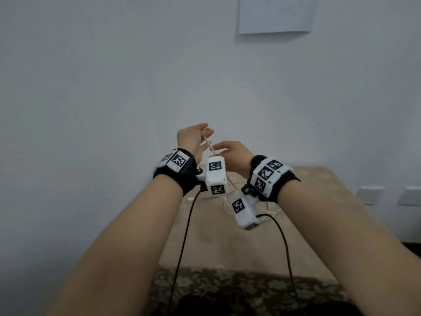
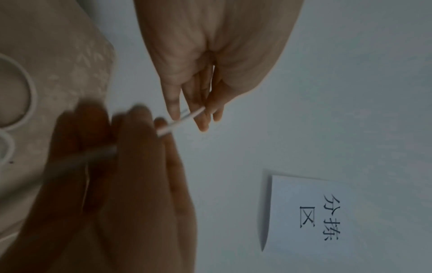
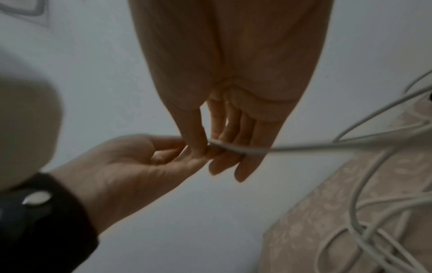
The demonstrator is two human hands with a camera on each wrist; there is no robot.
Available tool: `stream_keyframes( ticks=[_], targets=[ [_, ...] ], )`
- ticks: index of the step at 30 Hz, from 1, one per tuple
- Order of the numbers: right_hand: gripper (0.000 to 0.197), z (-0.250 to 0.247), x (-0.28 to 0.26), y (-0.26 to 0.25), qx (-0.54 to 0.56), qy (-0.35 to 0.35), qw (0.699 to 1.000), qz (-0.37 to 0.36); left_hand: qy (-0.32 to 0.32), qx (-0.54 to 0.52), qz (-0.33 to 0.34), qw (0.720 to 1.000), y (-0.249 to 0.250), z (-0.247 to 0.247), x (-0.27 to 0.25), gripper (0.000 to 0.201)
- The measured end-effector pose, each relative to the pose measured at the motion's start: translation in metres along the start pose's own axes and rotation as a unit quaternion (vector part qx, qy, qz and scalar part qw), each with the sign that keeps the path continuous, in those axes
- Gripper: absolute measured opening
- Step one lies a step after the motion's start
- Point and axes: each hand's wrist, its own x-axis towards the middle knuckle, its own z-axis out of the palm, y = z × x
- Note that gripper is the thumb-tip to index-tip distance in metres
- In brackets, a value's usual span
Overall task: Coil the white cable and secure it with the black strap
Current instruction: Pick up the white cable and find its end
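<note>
The white cable [image 1: 208, 144] is stretched short between both hands, raised above the table's far end. My left hand [image 1: 196, 136] pinches the cable's end between thumb and fingers [image 2: 201, 110]. Just beside it my right hand [image 1: 230, 151] pinches the same cable [image 3: 233, 148] between thumb and fingertips [image 3: 198, 146], with the left hand [image 3: 140, 160] touching it. From there the cable trails down to a loose tangle [image 3: 374, 240] on the beige cloth [image 1: 227, 236]. A loop [image 2: 28, 88] lies there too. No black strap shows in any view.
A pale wall stands right behind the table. A paper sheet [image 1: 275, 14] with printed characters [image 2: 311, 212] hangs on it. Wall sockets [image 1: 369, 195] sit low on the right. Thin black wires [image 1: 182, 236] hang from the wrist cameras over the table.
</note>
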Motion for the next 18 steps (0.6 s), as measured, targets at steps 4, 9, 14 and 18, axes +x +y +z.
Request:
stream_keyframes(
  ticks=[4,9,14,18],
  targets=[
    [0.016,-0.025,-0.01,-0.007,-0.055,0.08,0.995,-0.002,0.021,0.056,0.012,0.998,0.016,-0.015,-0.005,0.02],
    [0.02,-0.049,-0.011,-0.009,-0.084,0.172,0.977,-0.09,-0.088,0.434,0.013,0.897,0.015,-0.025,-0.015,0.021],
    [0.018,-0.055,0.009,-0.002,-0.046,0.199,0.973,-0.111,-0.212,0.345,-0.019,0.914,-0.009,-0.012,0.01,0.027],
    [0.02,-0.063,0.03,0.019,0.002,0.192,0.977,-0.089,-0.19,0.201,-0.022,0.961,-0.037,0.003,0.038,0.03]
  ],
)
